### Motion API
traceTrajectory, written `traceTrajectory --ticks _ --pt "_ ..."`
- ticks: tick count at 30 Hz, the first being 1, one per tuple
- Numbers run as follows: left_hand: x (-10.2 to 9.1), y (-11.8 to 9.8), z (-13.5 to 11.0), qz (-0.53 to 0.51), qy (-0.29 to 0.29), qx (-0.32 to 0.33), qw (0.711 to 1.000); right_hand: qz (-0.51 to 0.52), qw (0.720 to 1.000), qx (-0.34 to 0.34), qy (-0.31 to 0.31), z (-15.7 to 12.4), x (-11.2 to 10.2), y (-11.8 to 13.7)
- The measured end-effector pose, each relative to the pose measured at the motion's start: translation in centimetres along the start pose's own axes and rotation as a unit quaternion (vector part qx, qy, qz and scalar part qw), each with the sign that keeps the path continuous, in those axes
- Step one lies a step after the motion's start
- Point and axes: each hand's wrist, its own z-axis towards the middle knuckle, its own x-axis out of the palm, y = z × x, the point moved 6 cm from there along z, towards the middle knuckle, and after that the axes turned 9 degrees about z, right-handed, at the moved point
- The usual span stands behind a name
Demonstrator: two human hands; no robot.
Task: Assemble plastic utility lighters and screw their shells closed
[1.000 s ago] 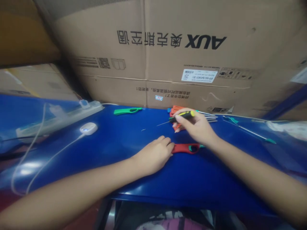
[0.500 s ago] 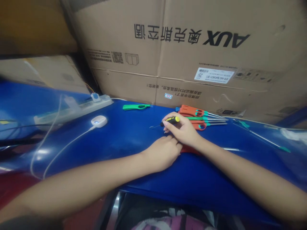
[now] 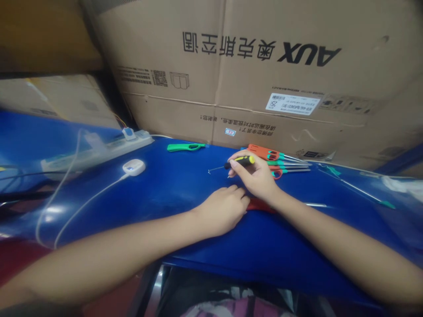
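My right hand (image 3: 256, 176) is closed around a screwdriver (image 3: 246, 160) with a black and yellow handle. Its thin shaft points left, and a small metal bit, perhaps a screw, shows at the tip. Below it, my left hand (image 3: 226, 209) is closed on the end of a red long-nosed lighter (image 3: 261, 205) lying on the blue table (image 3: 172, 189). The lighter's metal tube emerges to the right, beyond my right wrist. Behind my right hand lie several orange and green long-nosed lighters (image 3: 264, 152), partly hidden by it.
A green lighter handle part (image 3: 185, 147) lies near the large cardboard box (image 3: 165, 119) at the back. On the left are a power strip (image 3: 99, 152) and a white device (image 3: 134, 167) with a cable. A metal tube with green ends (image 3: 360, 190) lies at right.
My right hand has lifted the screwdriver slightly up and to the right, away from my left hand. The left hand stays on the red lighter; the view has shifted slightly.
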Motion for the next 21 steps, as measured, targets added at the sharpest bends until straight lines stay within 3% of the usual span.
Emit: traceTrajectory --ticks 7,17,21 --pt "-0.1 0.0 0.0 -0.005 0.011 -0.004 1.000 0.001 1.000 -0.003 -0.006 0.1 -0.3 0.6" --pt "0.2 0.1 0.0 0.006 0.002 -0.002 1.000 -0.004 1.000 -0.011 0.021 -0.5 -0.1 -0.5" --pt "0.2 0.0 0.0 -0.001 0.009 -0.002 1.000 0.002 0.999 -0.034 -0.008 -0.5 -0.5 0.3"
